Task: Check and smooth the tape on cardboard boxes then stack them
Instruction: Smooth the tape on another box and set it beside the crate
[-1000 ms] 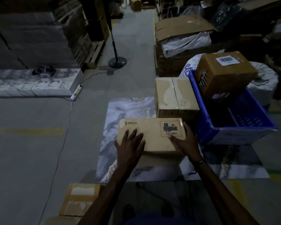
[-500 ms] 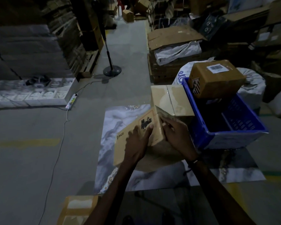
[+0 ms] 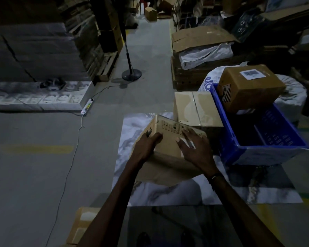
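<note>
Dim warehouse floor, marbled mat (image 3: 132,125) underfoot: beside the blue crate (image 3: 257,154) a tilted cardboard box (image 3: 168,145), left hand (image 3: 146,145) curled round its edge, right hand (image 3: 194,147) spread flat on top, looks stiff and light, best held at opposite edges

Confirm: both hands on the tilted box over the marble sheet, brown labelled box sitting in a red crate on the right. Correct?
Not quite: the crate is blue, as the head view shows. Otherwise yes: left hand and right hand are on the tilted box over the marble sheet, brown labelled box in the crate.
</note>
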`<state>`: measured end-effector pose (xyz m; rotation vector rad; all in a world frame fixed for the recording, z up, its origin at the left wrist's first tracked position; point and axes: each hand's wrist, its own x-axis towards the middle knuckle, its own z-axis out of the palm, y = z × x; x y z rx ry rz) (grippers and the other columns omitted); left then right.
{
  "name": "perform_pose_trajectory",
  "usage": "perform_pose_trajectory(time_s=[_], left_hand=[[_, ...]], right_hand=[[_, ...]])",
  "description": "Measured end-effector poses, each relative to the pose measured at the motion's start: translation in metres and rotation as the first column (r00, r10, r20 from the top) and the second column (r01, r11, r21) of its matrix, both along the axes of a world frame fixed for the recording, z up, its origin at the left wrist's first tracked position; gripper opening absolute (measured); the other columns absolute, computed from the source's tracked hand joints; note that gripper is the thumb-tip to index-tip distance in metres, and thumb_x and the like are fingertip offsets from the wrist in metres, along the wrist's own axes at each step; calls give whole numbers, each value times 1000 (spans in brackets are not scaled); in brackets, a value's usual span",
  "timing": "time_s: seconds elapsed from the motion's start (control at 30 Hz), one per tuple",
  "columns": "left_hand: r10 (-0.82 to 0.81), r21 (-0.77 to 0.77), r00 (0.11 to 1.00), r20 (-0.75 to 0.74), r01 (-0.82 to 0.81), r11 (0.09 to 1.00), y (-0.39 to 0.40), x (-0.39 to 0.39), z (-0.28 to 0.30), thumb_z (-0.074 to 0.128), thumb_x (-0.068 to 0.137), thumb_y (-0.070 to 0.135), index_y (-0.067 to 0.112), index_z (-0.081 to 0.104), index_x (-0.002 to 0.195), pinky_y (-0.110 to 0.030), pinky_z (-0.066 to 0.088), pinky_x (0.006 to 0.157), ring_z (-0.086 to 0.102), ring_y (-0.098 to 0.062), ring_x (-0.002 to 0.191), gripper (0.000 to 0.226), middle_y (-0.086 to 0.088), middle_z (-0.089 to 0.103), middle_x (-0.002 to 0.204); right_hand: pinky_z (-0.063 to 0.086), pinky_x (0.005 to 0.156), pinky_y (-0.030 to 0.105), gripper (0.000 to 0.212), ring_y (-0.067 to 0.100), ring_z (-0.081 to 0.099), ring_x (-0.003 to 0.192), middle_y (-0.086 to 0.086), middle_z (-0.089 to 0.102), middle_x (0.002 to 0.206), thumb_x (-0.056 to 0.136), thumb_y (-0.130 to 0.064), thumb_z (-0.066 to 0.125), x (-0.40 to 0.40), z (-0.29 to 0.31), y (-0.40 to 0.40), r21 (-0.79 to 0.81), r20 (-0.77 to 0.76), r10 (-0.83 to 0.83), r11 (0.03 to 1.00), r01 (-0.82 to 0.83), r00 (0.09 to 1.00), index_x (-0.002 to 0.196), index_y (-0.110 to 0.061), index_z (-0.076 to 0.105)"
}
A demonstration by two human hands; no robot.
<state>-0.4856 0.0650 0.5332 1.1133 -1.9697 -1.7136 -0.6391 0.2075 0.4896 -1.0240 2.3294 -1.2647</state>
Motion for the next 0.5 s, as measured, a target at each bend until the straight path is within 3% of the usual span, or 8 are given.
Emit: perform_pose_trajectory(time_s=[0.07,0.17,0.23,0.3,0.33,0.4,0.47,0.5], left_hand=[[-1,52,1000,-28,3,999,-2,4,-1,61,93,53,27,64,126,-42,53,100,67,-13,108,42,5,71,119],[-11,115,998,-64,18,993,0,14,-1,52,103,34,25,64,124,-27,54,84,69,-9,101,25,2,72,116],[-34,93,997,-76,41,995,-1,20,-1,52,103,36,24,63,128,-26,56,85,70,-10,104,30,3,73,118],[-57,-30,998,-40,56,998,-7,25,-5,53,98,50,26,60,135,-34,56,95,67,-15,113,45,3,70,126],[-52,-119,999,-2,51,992,-10,27,-8,52,95,53,27,60,136,-31,55,96,66,-14,113,49,3,69,128],[1,-306,1000,15,3,952,-10,29,-7,50,96,46,19,60,134,-9,48,85,63,2,103,48,1,67,127],[70,-472,997,-38,-80,878,-4,30,-6,59,99,29,8,59,134,2,40,78,56,16,92,41,6,63,121],[96,-527,994,-55,-110,843,-1,31,-8,64,99,20,5,58,136,4,38,79,55,16,92,40,8,60,119]], right_hand=[[36,119,50,61,-1,50,132,-30,57,135,85,-82,53,-1,-6,-5,48,-45,-3,999,5,999,136,-48,52],[13,126,50,64,7,43,142,-17,55,146,91,-80,41,-1,0,-10,156,-283,16,987,30,959,138,-39,55],[8,126,51,69,8,39,145,-11,53,150,93,-79,35,2,7,-14,222,-425,72,975,27,902,140,-35,56],[8,126,50,72,6,38,145,-10,53,150,91,-81,33,5,7,-17,229,-441,91,973,14,893,140,-35,58],[7,126,49,69,4,37,144,-10,54,150,92,-80,37,4,2,-19,219,-421,91,976,4,903,139,-34,59],[6,126,49,64,2,35,144,-11,54,149,92,-77,42,9,3,-22,213,-427,93,977,0,899,137,-35,61],[0,125,49,58,1,30,144,-16,52,149,93,-75,47,16,8,-23,196,-444,68,980,23,893,135,-38,63],[-3,123,41,50,-1,27,141,-17,53,145,94,-67,55,18,9,-24,178,-442,51,983,32,896,132,-36,65]])
